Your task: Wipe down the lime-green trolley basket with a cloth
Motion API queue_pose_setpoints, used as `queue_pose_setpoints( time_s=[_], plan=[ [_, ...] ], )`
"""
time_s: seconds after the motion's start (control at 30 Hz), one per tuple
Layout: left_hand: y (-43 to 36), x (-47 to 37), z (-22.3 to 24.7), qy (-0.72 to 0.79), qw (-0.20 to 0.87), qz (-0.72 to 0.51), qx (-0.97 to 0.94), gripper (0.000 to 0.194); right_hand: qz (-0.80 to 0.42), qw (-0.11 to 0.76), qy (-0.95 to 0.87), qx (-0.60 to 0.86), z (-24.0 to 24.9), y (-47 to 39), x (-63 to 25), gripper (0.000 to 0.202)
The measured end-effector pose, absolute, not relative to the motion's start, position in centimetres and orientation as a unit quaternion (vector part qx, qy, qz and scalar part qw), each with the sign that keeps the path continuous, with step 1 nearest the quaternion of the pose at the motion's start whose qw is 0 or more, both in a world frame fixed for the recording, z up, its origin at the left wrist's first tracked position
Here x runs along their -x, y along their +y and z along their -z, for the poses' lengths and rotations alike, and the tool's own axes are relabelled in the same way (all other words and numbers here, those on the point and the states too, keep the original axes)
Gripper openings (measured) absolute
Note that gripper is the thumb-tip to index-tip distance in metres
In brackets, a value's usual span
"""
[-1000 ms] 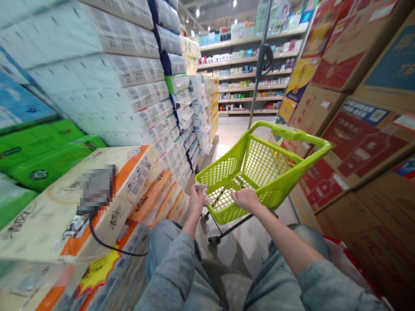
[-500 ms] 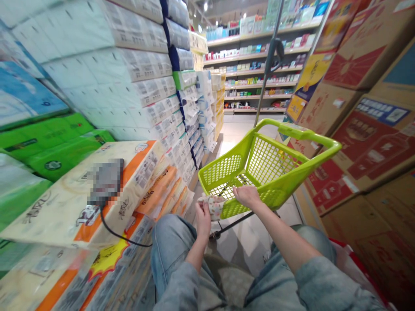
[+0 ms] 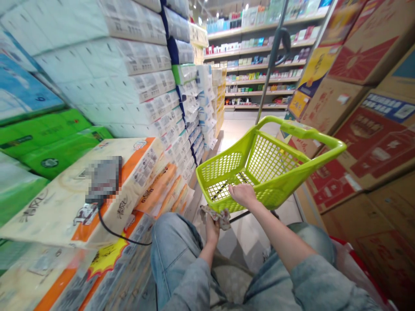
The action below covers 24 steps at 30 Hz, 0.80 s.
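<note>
A yellow-green plastic shopping cart (image 3: 275, 194) stands in front of my knees, its perforated basket tilted toward me. My right hand (image 3: 243, 195) is closed over the near rim of the basket. Just below that rim, my left hand (image 3: 212, 231) grips a crumpled pale cloth with a small coloured pattern (image 3: 223, 219). The cloth lies against or very close to the lower outside of the basket; I cannot tell whether it touches. Part of the cloth is hidden by my left fingers.
Stacked tissue packs (image 3: 142, 56) rise on the left. On a cream pack (image 3: 58, 203) lies a blurred-out device (image 3: 105, 177) with a black cable (image 3: 119, 235). Cardboard boxes (image 3: 359, 151) line the right. Goods-filled shelves (image 3: 259, 65) stand behind, and a metal pole (image 3: 267, 73) rises beyond the cart.
My left hand has moved down and slightly right with the cloth, from the basket's near corner to below it. My right hand stays on the rim, shifted slightly left.
</note>
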<state>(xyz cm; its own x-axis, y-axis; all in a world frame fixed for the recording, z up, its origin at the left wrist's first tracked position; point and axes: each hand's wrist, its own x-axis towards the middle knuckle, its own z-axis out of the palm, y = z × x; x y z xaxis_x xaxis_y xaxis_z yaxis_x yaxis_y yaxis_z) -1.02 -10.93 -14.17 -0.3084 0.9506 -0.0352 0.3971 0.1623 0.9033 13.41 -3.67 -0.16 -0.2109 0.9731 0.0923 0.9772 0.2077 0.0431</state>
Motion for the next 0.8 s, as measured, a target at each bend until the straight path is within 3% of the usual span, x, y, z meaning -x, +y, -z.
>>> queue_pose_setpoints(
  time_s=[0.17, 0.43, 0.6, 0.8],
  plan=[
    [-10.9, 1.4, 14.8, 0.686, 0.334, -0.422, -0.490, 0.020, 0.048, 0.027, -0.781, 0.622, 0.3, -3.8, -13.4, 0.060],
    [-10.7, 0.7, 10.1, 0.706, 0.272, -0.444, -0.481, 0.020, 0.054, 0.037, -0.785, 0.616, 0.5, -3.5, -13.3, 0.061],
    [-10.2, 0.6, 12.2, 0.717, 0.261, -0.441, -0.471, 0.027, 0.053, 0.029, -0.787, 0.614, 0.4, -3.4, -13.3, 0.063],
    [-9.3, 0.7, 15.0, 0.731, 0.306, -0.423, -0.440, 0.016, 0.052, 0.024, -0.785, 0.616, 0.3, -3.3, -13.3, 0.061]
  ],
)
